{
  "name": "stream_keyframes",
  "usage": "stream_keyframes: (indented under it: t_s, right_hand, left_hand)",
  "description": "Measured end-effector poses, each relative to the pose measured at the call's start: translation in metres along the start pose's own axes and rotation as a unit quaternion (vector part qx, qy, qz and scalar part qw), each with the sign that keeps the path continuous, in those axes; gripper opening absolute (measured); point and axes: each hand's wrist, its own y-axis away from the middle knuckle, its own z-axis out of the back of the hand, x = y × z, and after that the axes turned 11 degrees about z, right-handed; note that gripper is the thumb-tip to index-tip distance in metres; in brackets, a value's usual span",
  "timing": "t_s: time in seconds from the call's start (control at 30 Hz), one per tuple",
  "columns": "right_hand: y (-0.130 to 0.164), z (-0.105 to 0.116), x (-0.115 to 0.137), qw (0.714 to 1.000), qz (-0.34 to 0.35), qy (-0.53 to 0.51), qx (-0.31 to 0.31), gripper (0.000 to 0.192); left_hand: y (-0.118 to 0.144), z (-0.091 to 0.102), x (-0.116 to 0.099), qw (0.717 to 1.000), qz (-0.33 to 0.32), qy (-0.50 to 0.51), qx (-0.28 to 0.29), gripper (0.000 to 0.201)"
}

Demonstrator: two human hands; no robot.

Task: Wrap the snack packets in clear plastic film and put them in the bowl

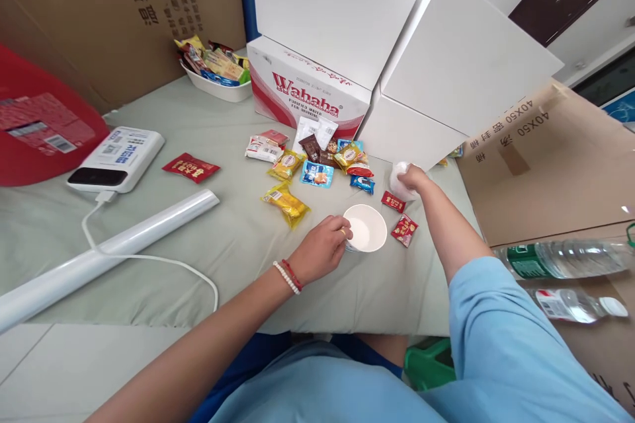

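Observation:
My left hand [327,242], with a red string and a white bead bracelet on its wrist, pinches the near left rim of a white paper cup [370,228] standing upright on the cloth-covered table. Farther right, my right hand [415,178] is closed on a crumpled white tissue [398,184] that touches the tabletop. Between the cup and the tissue lie two small red snack packets, one [393,201] near the tissue and another [405,230] beside the cup. A yellow-wrapped snack [286,203] rests left of the cup.
Several wrapped snacks [317,174] lie before a Wahaha water carton [307,92]. White boxes [466,53] rise behind. At left are a snack-filled white basket [218,89], a white device [122,155] with a cable, and a plastic film roll [124,244]. Water bottles [570,259] lie at right.

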Motion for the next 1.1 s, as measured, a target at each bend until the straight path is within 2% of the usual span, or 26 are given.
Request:
stream_keyframes:
  t_s: [0.1,0.17,0.23,0.3,0.33,0.4,0.43,0.5,0.6,0.7,0.8,0.87,0.97,1.0,1.03,1.07,1.1]
  right_hand:
    - [0.023,0.014,-0.007,0.998,-0.008,-0.058,-0.003,0.077]
    - [0.050,0.025,-0.010,0.995,0.007,-0.080,-0.057,0.090]
    - [0.090,0.034,-0.010,0.981,0.053,-0.094,-0.160,0.086]
    - [0.141,0.035,-0.008,0.954,0.131,-0.115,-0.244,0.063]
    - [0.170,0.032,-0.006,0.945,0.174,-0.132,-0.243,0.053]
    - [0.224,0.017,-0.004,0.932,0.279,-0.159,-0.170,0.042]
    - [0.248,0.007,-0.004,0.926,0.318,-0.160,-0.126,0.041]
    - [0.287,-0.016,-0.007,0.914,0.362,-0.154,-0.099,0.041]
    - [0.323,-0.040,-0.017,0.912,0.370,-0.154,-0.086,0.026]
    - [0.343,-0.037,-0.042,0.930,0.325,-0.158,-0.070,0.028]
    - [0.341,-0.015,-0.083,0.961,0.237,-0.132,-0.047,0.027]
    - [0.318,0.007,-0.113,0.982,0.168,-0.081,-0.030,0.024]
    - [0.244,0.049,-0.149,0.998,0.045,0.010,-0.033,0.012]
    - [0.214,0.065,-0.155,0.997,0.003,0.027,-0.066,0.010]
    - [0.184,0.082,-0.159,0.991,-0.045,0.034,-0.124,0.013]
    - [0.156,0.097,-0.160,0.980,-0.074,0.022,-0.186,0.024]
    - [0.132,0.111,-0.159,0.974,-0.081,0.018,-0.212,0.042]
  left_hand:
    - [0.002,0.001,-0.005,1.000,-0.001,-0.001,0.002,0.021]
    - [0.004,0.002,-0.007,1.000,0.005,0.005,0.000,0.021]
    - [0.006,0.002,-0.010,1.000,0.012,0.018,-0.003,0.021]
    - [0.005,0.002,-0.013,0.999,0.020,0.033,-0.003,0.021]
    - [0.005,0.001,-0.015,0.999,0.023,0.042,-0.001,0.021]
    - [0.002,-0.003,-0.021,0.998,0.025,0.060,0.010,0.022]
    - [0.001,-0.005,-0.025,0.997,0.024,0.071,0.019,0.022]
    - [0.001,-0.012,-0.034,0.994,0.010,0.096,0.050,0.024]
    - [0.007,-0.021,-0.048,0.986,-0.023,0.133,0.094,0.022]
    - [0.023,-0.022,-0.051,0.986,-0.017,0.138,0.088,0.031]
    - [0.048,-0.012,-0.039,0.989,0.037,0.126,0.070,0.028]
    - [0.065,-0.002,-0.025,0.988,0.092,0.116,0.041,0.023]
    - [0.087,0.013,-0.007,0.985,0.142,0.100,-0.007,0.023]
    - [0.092,0.018,-0.003,0.983,0.155,0.094,-0.023,0.023]
    - [0.097,0.022,-0.001,0.981,0.168,0.088,-0.040,0.024]
    - [0.101,0.026,0.000,0.979,0.181,0.081,-0.052,0.025]
    - [0.104,0.029,0.001,0.976,0.193,0.074,-0.063,0.026]
